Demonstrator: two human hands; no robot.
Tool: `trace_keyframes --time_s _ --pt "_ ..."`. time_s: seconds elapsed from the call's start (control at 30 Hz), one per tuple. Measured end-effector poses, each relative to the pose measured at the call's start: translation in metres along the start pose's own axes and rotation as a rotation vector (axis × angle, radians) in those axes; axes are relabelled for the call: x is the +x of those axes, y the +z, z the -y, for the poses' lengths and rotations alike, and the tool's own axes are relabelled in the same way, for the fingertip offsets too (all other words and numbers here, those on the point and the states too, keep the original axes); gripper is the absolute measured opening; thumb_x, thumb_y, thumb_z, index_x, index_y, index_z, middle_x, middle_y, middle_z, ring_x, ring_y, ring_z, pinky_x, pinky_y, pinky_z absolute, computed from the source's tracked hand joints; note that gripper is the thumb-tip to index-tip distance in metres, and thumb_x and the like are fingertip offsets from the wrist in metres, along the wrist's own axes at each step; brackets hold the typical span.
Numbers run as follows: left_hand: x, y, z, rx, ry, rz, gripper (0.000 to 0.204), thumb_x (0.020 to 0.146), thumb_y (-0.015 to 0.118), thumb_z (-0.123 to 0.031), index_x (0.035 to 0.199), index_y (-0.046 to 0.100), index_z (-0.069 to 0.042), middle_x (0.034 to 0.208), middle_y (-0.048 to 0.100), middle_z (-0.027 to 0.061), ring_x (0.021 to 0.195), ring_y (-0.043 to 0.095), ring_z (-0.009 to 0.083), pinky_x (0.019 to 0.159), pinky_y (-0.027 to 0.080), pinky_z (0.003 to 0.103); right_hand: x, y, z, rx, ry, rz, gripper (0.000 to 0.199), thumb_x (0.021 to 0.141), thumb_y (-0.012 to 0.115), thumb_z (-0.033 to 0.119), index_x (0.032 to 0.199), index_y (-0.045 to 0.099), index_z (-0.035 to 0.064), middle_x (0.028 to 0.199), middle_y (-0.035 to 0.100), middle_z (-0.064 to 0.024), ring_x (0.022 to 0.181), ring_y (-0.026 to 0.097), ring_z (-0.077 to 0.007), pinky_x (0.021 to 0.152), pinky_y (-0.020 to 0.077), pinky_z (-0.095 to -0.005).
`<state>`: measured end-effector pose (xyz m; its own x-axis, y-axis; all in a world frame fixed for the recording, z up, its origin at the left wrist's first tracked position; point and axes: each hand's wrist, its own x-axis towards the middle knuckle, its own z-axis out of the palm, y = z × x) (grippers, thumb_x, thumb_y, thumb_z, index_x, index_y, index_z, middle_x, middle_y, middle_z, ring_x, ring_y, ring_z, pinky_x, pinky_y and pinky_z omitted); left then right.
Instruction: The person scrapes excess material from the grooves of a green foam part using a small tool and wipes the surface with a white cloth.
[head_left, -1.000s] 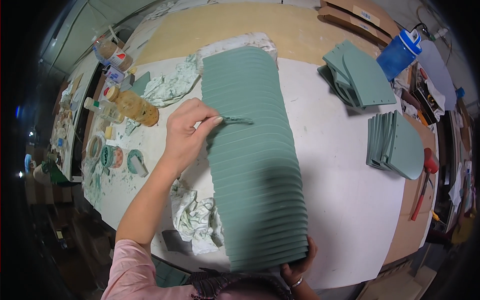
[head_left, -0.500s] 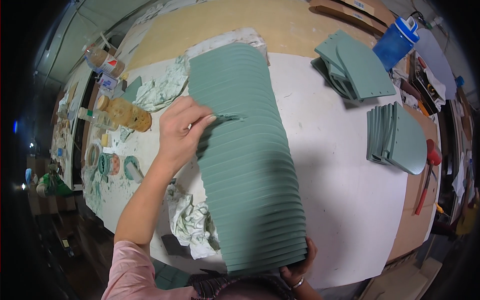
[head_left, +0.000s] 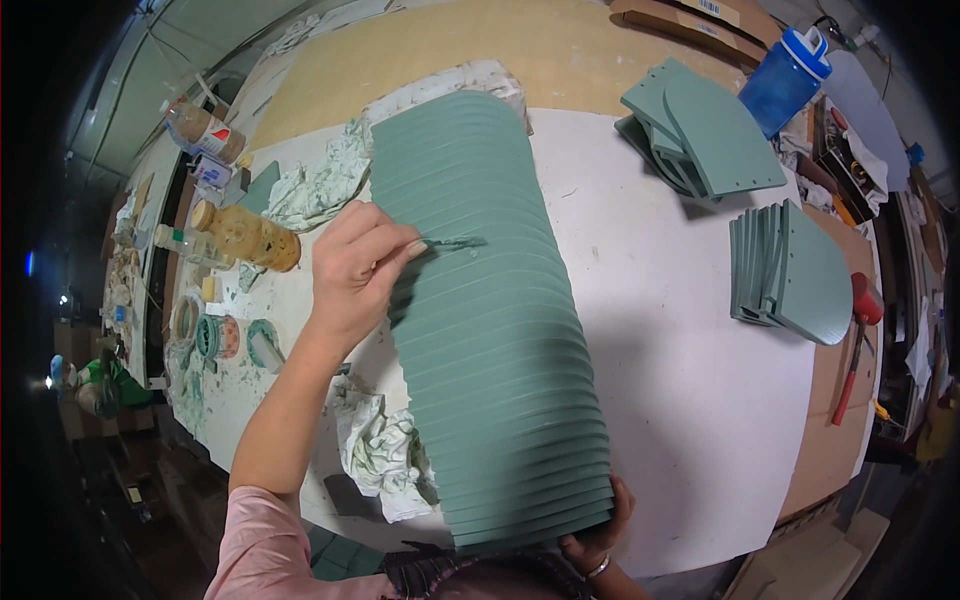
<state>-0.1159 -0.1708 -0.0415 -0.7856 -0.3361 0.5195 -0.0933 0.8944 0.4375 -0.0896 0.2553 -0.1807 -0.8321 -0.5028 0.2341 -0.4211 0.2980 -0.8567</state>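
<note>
A long green ribbed piece [head_left: 490,330] with a curved, overlapping-slat surface lies lengthwise before me, its far end against a pale, stained block [head_left: 450,85]. My left hand [head_left: 358,262] is closed in a pinch on a thin, green-smeared tool [head_left: 455,242], whose exact kind is unclear. The tool's tip rests on the slats in the upper half of the piece, beside a small smear. At the near right corner, my right hand [head_left: 603,528] wraps its fingers round the edge of the ribbed piece, partly hidden beneath it.
Crumpled, green-stained cloths [head_left: 385,450] lie left of the piece. Farther left stand a jar of yellowish liquid [head_left: 250,235], bottles and an open green-smeared pot [head_left: 215,337]. Stacked green curved panels [head_left: 715,130], a blue bottle [head_left: 783,85] and a red mallet [head_left: 862,310] are at right.
My left hand has shifted slightly, and the tool lies a little flatter along a slat. My right hand keeps its hold. The whole view has drifted slightly.
</note>
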Motion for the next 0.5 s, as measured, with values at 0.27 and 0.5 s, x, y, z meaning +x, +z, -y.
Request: trace_keyframes --time_s 0.27,0.5 --pt "0.0009 -0.0021 0.0045 -0.006 0.002 0.016 0.008 0.078 0.075 -0.001 0.084 0.07 0.001 0.072 0.055 0.0055 0.068 0.051 0.0191 0.061 0.04 0.031 0.0005 -0.0003 0.0028 -0.003 0.004 -0.005 0.104 0.079 0.066 0.071 0.14 0.042 -0.0098 0.133 0.053 -0.0251 0.117 0.052 -0.0375 0.098 0.0451 -0.0484" --pt "0.0071 0.0011 0.0027 -0.103 -0.182 0.076 0.008 0.08 0.075 -0.004 0.083 0.071 0.001 0.07 0.054 0.0069 0.069 0.052 0.0208 0.064 0.042 0.032 0.0002 -0.0005 0.0017 -0.014 0.011 0.007 0.105 0.079 0.066 0.072 0.141 0.041 -0.0093 0.134 0.052 -0.0243 0.118 0.052 -0.0369 0.099 0.0445 -0.0479"
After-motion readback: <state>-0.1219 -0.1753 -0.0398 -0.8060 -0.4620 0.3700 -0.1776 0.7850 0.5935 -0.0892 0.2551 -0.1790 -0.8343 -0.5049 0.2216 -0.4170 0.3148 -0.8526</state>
